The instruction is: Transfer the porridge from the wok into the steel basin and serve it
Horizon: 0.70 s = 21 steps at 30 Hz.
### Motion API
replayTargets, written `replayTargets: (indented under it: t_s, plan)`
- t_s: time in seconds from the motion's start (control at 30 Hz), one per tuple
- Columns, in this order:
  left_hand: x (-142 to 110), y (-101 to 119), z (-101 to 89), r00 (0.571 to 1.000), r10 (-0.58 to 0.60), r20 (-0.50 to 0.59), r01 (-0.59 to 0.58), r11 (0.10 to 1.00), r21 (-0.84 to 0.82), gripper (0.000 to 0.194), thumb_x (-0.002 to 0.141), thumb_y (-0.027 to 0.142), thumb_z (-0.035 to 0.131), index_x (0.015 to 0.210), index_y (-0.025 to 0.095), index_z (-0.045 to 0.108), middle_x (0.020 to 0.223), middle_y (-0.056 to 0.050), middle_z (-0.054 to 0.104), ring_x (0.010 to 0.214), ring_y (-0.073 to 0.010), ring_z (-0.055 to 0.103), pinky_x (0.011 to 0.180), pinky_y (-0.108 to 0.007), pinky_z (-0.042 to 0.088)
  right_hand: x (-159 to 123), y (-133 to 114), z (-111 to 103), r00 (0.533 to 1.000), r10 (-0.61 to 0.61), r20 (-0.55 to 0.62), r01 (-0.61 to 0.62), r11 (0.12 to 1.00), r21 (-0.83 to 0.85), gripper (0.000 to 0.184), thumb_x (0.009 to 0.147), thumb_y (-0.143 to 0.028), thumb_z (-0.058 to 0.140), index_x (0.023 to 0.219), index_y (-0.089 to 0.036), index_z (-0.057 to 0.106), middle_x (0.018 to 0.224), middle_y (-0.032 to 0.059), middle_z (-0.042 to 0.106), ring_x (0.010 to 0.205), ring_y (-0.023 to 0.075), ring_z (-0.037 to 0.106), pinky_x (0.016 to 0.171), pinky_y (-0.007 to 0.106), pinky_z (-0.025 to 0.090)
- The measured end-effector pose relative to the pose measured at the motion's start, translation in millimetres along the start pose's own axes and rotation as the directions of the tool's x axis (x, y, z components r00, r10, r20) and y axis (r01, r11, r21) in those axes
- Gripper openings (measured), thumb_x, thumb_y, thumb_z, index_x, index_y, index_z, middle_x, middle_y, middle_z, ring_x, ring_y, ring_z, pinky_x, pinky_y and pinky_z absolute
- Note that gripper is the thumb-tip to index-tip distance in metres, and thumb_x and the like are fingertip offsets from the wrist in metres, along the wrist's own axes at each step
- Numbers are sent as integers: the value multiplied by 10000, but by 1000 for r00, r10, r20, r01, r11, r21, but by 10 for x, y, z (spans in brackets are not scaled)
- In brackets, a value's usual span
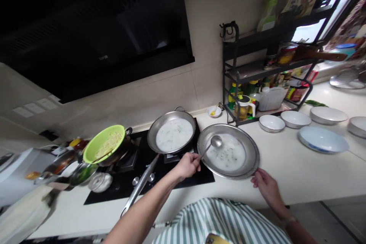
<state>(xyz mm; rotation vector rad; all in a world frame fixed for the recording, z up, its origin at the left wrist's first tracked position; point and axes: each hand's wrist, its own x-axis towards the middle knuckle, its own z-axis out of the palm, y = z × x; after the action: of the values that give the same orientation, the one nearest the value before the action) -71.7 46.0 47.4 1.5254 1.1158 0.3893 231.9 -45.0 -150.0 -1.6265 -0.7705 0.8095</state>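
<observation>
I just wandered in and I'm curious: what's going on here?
A person's left fingers hold a ladle, its bowl over the whitish liquid in a metal basin. The right fingers touch the basin's near rim. Beside it, a pan with similar liquid sits on the stove, and white bowls stand on the counter to the right.

A round silver metal pan (152, 132) sat on the rectangular black glass stove (122, 183), left of a wide silver metal basin (252, 151).
</observation>
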Motion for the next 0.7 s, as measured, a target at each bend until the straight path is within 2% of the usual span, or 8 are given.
replayTargets:
  t_s: [0.07, 0.1, 0.2, 0.33, 0.43, 0.53, 0.6, 0.7]
  plan:
    - [-62, 74, -94, 994, -110, -1, 105, 949, -297, 165, 789, 268, 598, 887, 135, 617, 575, 37, 514, 379, -41, 256, 389, -198, 177, 11, 13, -2, 1000, 3, 4, -3, 1000, -7, 423, 683, -530, 552, 907, -174, 600, 497, -9, 620, 408, 185, 560, 473, 336, 486]
    - [-103, 110, -164, 991, -131, -15, 114, 910, -400, 230, 765, 281, 629, 935, 127, 617, 578, 44, 515, 369, -31, 228, 372, -192, 146, 14, 12, -2, 1000, 9, 3, -9, 1000, -9, 423, 673, -528, 555, 901, -176, 599, 498, -7, 622, 407, 188, 562, 473, 339, 489]
    - [-242, 177, -449, 983, -141, -117, 65, 864, -499, 284, 706, 254, 686, 940, 106, 623, 574, 41, 522, 378, -25, 251, 354, -176, 123, 9, -24, 2, 1000, 25, 0, -25, 1000, -2, 406, 640, -515, 567, 876, -186, 591, 493, -5, 623, 401, 192, 560, 464, 339, 491]
    - [-390, 112, -862, 941, -175, -290, 70, 938, -339, 177, 710, 237, 710, 787, 99, 629, 564, 21, 540, 392, -32, 346, 347, -162, 156, -11, -98, 5, 1000, 17, 22, -17, 1000, -1, 314, 624, -474, 572, 796, -212, 584, 484, -7, 621, 399, 183, 557, 457, 333, 491]
    - [-435, 6, -1086, 899, -211, -385, 187, 977, -100, 156, 752, 213, 683, 661, 119, 597, 490, 27, 526, 351, -38, 351, 347, -167, 166, -16, -129, 10, 999, 26, 19, -26, 1000, 3, 301, 604, -465, 575, 776, -217, 582, 477, -7, 619, 401, 189, 565, 444, 338, 491]
    - [-426, -50, -1207, 868, -206, -451, 293, 947, 132, 229, 776, 133, 631, 558, 132, 563, 413, 33, 497, 320, -41, 339, 353, -175, 176, -14, -138, 17, 999, 49, 9, -49, 999, 12, 331, 583, -476, 581, 789, -217, 578, 473, -10, 617, 399, 194, 567, 440, 345, 492]
    - [-402, -54, -1243, 865, -191, -465, 333, 911, 245, 300, 770, 92, 612, 487, 140, 527, 369, 35, 463, 316, -45, 342, 357, -177, 184, -13, -143, 18, 998, 68, 13, -68, 998, 14, 348, 580, -479, 580, 803, -212, 576, 473, -8, 620, 398, 196, 567, 450, 352, 499]
    - [-358, -61, -1278, 870, -213, -444, 356, 895, 269, 322, 770, 96, 602, 465, 145, 513, 347, 37, 437, 302, -47, 322, 346, -184, 169, -14, -152, 18, 997, 71, 20, -72, 997, 24, 358, 574, -478, 590, 808, -206, 580, 485, 1, 630, 422, 204, 583, 455, 351, 504]
